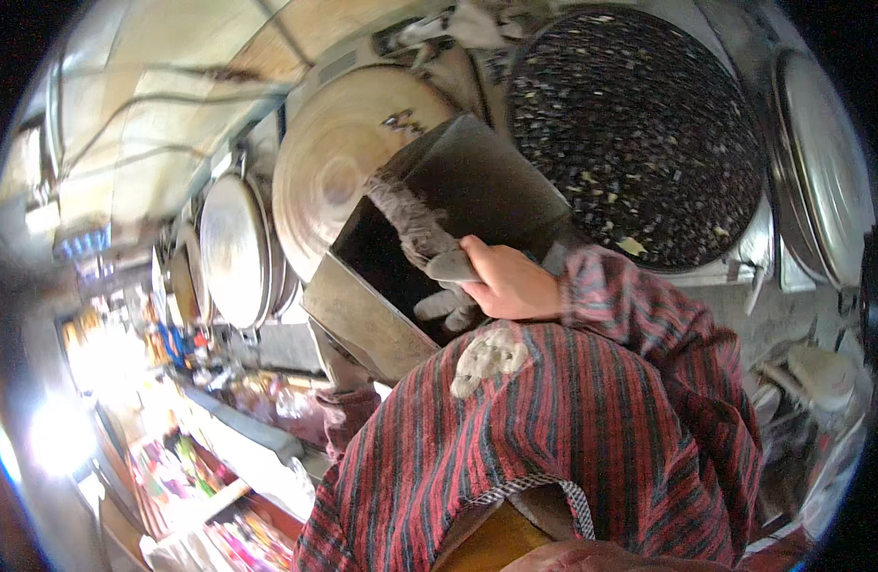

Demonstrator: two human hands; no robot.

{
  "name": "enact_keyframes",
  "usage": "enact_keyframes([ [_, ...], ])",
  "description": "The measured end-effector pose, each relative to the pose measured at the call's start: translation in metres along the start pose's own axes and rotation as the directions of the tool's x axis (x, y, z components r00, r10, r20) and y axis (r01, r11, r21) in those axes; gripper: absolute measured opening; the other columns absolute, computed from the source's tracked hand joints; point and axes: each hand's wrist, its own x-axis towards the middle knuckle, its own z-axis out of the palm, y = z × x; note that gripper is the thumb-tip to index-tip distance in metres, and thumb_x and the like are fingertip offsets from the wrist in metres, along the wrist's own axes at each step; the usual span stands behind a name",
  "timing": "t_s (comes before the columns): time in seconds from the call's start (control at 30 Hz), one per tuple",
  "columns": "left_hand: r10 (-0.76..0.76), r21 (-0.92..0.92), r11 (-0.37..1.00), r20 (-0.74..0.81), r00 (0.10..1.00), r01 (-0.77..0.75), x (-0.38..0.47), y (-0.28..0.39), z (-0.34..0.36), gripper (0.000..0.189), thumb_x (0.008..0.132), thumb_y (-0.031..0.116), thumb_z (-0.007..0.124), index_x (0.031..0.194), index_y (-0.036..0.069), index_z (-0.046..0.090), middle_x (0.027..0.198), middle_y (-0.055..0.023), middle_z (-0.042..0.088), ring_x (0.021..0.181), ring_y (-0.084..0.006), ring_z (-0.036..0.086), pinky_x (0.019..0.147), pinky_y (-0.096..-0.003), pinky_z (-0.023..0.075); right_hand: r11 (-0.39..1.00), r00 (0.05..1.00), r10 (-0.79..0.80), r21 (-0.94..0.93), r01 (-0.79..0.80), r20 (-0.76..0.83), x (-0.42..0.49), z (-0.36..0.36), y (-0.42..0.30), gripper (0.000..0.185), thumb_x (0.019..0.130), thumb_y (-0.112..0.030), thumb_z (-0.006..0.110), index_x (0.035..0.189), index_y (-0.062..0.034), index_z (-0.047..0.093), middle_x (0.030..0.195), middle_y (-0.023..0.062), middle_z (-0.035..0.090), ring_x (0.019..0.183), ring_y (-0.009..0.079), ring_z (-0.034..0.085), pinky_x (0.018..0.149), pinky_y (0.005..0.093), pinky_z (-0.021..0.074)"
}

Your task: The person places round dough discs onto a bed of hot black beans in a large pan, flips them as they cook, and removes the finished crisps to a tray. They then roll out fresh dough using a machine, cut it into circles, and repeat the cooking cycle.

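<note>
My right hand (514,282) is closed on a dusty grey fabric thing (410,222) with finger-like ends, seemingly a glove. That thing lies across the mouth of an open, tilted metal box (371,318) with a dark inside. My left forearm (342,368) shows below the box's left edge; the box hides the hand, so its grip cannot be told. Beyond the box is a large round tan disc (332,179) with a few dark bits on it. To the right, a broad round pan (759,179) holds many small dark pieces mixed with pale flakes.
Round metal lids or pans stand upright at the left (232,250) and far right (818,164). A small metal lever (753,289) sticks out below the dark-filled pan. At lower left are colourful packets (174,472); at lower right, a pale object (821,375) among clutter.
</note>
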Motion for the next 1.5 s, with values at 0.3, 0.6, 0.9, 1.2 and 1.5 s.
enact_keyframes([
  [0.3,-0.153,-0.501,0.861,-0.091,0.984,0.087,-0.018,-0.044,-0.109,0.041,0.098,0.051,0.050,0.075,0.017,0.051,0.055,0.0077,0.042,0.045,-0.0071,0.039,0.040,-0.0230,0.0336,0.995,0.973,0.031,-0.103,-0.007,0.230,0.124,0.122,0.037,0.020,0.082,-0.016,0.060,0.088,0.0028,0.058,0.072,0.0272,0.063,0.072,0.0447,0.064,0.065,0.0544,0.0502],
  [0.6,-0.195,-0.311,0.950,-0.479,0.856,0.042,0.046,-0.028,-0.059,0.039,0.099,0.050,0.048,0.075,0.020,0.048,0.051,0.0088,0.033,0.041,-0.0056,0.026,0.038,-0.0215,0.0230,0.971,0.574,0.144,0.004,-0.239,-0.806,0.234,-0.064,0.121,0.044,0.099,-0.032,0.046,0.116,0.0072,0.055,0.096,0.0228,0.066,0.083,0.0347,0.065,0.073,0.0451,0.0489],
  [0.9,-0.272,-0.310,0.939,-0.396,0.877,0.151,0.085,-0.008,-0.034,0.046,0.096,0.054,0.051,0.073,0.015,0.052,0.053,0.0076,0.037,0.042,-0.0053,0.030,0.039,-0.0194,0.0249,0.873,0.976,0.172,-0.438,-0.216,-0.137,0.293,0.008,0.219,0.039,0.089,-0.007,0.054,0.127,-0.0128,0.050,0.092,0.0203,0.063,0.089,0.0371,0.063,0.080,0.0445,0.0483],
  [1.2,-0.319,-0.333,0.924,-0.403,0.858,0.187,0.103,-0.016,-0.042,0.045,0.096,0.054,0.050,0.071,0.017,0.050,0.054,0.0087,0.037,0.044,-0.0044,0.032,0.039,-0.0180,0.0255,0.838,0.842,0.536,0.081,-0.540,0.068,0.285,-0.043,0.170,0.033,0.098,-0.027,0.051,0.113,0.0023,0.058,0.089,0.0041,0.058,0.079,0.0143,0.053,0.074,0.0311,0.0443],
  [1.5,-0.301,-0.345,0.928,-0.463,0.833,0.144,0.106,-0.018,-0.060,0.042,0.098,0.051,0.049,0.069,0.020,0.046,0.053,0.0096,0.033,0.044,-0.0048,0.028,0.042,-0.0209,0.0231,0.897,0.990,0.128,-0.419,-0.141,-0.059,0.254,0.005,0.173,0.025,0.095,-0.021,0.050,0.115,-0.0063,0.056,0.097,0.0264,0.063,0.094,0.0431,0.062,0.080,0.0498,0.0476],
])
